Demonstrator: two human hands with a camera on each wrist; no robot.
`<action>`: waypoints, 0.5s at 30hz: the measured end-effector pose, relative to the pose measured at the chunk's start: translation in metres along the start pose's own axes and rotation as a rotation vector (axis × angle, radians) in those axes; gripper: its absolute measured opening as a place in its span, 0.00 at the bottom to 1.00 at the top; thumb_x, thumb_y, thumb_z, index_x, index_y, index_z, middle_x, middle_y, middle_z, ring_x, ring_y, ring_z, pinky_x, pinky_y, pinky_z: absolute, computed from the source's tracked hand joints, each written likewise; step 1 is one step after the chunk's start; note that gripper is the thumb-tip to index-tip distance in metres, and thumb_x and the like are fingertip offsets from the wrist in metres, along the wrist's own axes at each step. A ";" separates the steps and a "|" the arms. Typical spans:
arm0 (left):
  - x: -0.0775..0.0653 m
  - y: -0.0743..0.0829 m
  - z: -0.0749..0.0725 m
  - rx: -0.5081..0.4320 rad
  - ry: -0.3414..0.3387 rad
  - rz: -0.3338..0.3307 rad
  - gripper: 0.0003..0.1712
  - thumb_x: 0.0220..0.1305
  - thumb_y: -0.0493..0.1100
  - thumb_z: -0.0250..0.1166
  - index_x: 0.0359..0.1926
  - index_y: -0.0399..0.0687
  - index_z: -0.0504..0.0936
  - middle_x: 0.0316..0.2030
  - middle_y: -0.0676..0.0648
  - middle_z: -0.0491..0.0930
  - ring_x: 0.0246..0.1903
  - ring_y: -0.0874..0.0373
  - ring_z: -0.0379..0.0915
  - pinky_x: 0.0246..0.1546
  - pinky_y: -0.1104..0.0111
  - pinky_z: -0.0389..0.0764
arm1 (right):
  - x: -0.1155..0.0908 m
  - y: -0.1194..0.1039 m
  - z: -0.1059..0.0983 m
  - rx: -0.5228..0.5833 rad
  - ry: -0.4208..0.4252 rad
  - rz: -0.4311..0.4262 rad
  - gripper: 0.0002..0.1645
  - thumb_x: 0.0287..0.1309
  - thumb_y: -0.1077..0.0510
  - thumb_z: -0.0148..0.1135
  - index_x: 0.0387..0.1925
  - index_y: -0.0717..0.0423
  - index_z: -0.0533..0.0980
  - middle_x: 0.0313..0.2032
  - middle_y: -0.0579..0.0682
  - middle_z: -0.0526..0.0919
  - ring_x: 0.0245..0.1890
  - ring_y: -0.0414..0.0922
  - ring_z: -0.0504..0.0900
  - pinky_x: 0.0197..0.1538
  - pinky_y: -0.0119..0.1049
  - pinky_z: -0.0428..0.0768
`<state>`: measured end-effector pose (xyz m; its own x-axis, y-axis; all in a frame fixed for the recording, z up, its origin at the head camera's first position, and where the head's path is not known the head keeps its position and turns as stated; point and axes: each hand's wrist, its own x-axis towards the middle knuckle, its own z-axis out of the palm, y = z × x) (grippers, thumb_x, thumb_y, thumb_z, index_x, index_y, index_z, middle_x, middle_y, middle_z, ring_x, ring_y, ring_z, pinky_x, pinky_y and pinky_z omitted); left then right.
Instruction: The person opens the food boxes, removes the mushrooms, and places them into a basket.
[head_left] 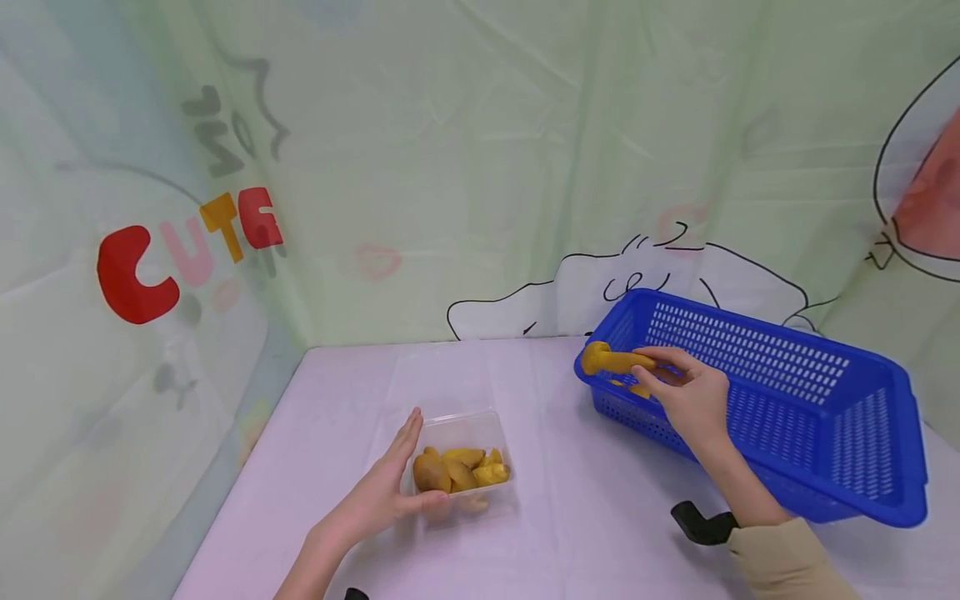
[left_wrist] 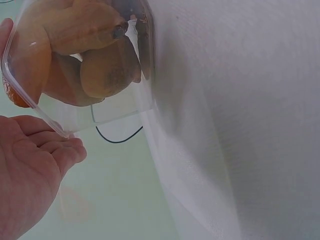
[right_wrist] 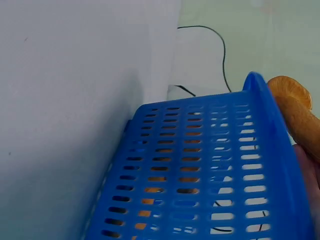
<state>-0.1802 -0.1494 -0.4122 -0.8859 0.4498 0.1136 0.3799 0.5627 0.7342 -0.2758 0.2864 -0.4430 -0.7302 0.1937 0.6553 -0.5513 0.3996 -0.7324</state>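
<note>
The right hand (head_left: 686, 396) pinches a yellow mushroom (head_left: 618, 361) by the stem end, between thumb and fingertips, with the cap pointing left. The mushroom is held roughly level at the left end of the blue basket (head_left: 750, 312), its cap overlapping the rim in the head view; the right wrist view shows it past the basket's rim, with the slotted wall nearer the camera. More yellow pieces (head_left: 640, 390) lie inside that end of the basket, below the held mushroom, and orange patches show through the slots. The left hand (head_left: 378, 496) is spread around the near left corner of a clear box (head_left: 457, 429), fingers along its left side and thumb across the front; contact with the wall seems likely, though the see-through plastic makes it hard to be sure. Several yellow-brown mushrooms (head_left: 461, 475) sit heaped in the box, which stands upright on the pale worktop (head_left: 562, 525), left of the basket and well apart from it. A beige sleeve (head_left: 787, 554) covers the right forearm, and a black piece (head_left: 703, 525) shows beside its cuff. Behind the worktop hangs a pale green cloth (head_left: 450, 167) with printed drawings and colourful letters (head_left: 135, 275).
</note>
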 end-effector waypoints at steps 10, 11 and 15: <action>0.000 0.001 -0.001 -0.009 -0.003 -0.004 0.62 0.50 0.57 0.69 0.72 0.45 0.36 0.71 0.49 0.34 0.69 0.53 0.32 0.64 0.52 0.45 | 0.002 0.034 -0.002 -0.110 0.051 -0.027 0.20 0.45 0.59 0.72 0.43 0.42 0.82 0.40 0.45 0.83 0.39 0.42 0.80 0.39 0.28 0.78; 0.000 0.001 -0.002 -0.007 -0.004 -0.004 0.62 0.50 0.57 0.69 0.72 0.45 0.36 0.71 0.49 0.34 0.69 0.53 0.32 0.64 0.52 0.45 | 0.002 0.033 -0.002 -0.098 0.057 -0.034 0.20 0.45 0.59 0.72 0.43 0.43 0.82 0.40 0.45 0.83 0.39 0.42 0.81 0.40 0.28 0.79; 0.000 0.000 -0.001 -0.007 -0.010 -0.005 0.62 0.50 0.57 0.69 0.72 0.45 0.36 0.71 0.48 0.34 0.69 0.52 0.32 0.64 0.51 0.46 | 0.001 0.032 -0.003 -0.055 0.079 -0.060 0.20 0.44 0.62 0.72 0.43 0.44 0.82 0.39 0.46 0.83 0.36 0.44 0.82 0.40 0.31 0.79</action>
<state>-0.1805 -0.1502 -0.4109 -0.8852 0.4537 0.1030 0.3732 0.5602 0.7396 -0.2927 0.3014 -0.4652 -0.6611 0.2366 0.7120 -0.5686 0.4612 -0.6812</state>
